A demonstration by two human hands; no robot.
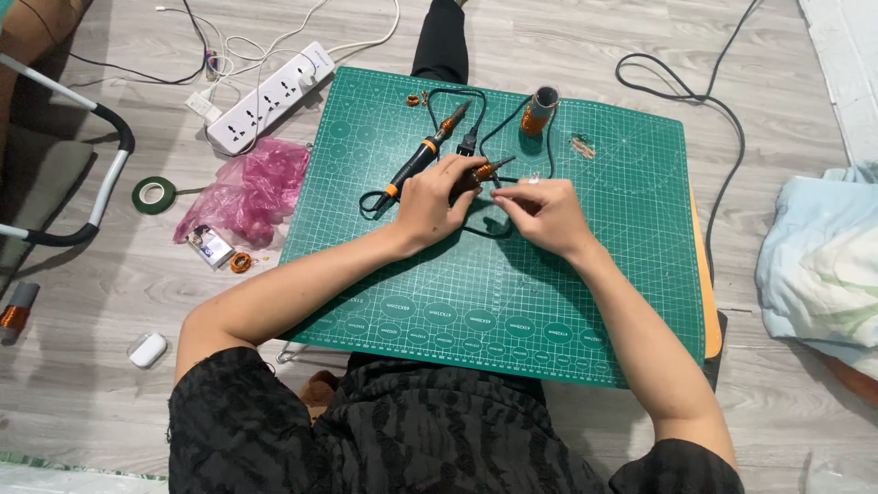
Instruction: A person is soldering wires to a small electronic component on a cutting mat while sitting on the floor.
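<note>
Near the middle of the green gridded cutting mat (512, 284), toward its far edge, the person's left hand (432, 203) is curled around a small orange-and-black tool (485, 168), while the right hand (541, 212) pinches a tiny pale part (530, 182) just beside its tip. Steady wrists resting on the mat would help here. A black-and-orange soldering iron (422, 155) lies alongside.

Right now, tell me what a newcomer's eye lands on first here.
The big green cutting mat fills the middle. At its centre the left hand and right hand meet over a black-and-orange soldering iron and its cable. To the left lie a white power strip and pink plastic bag.
</note>
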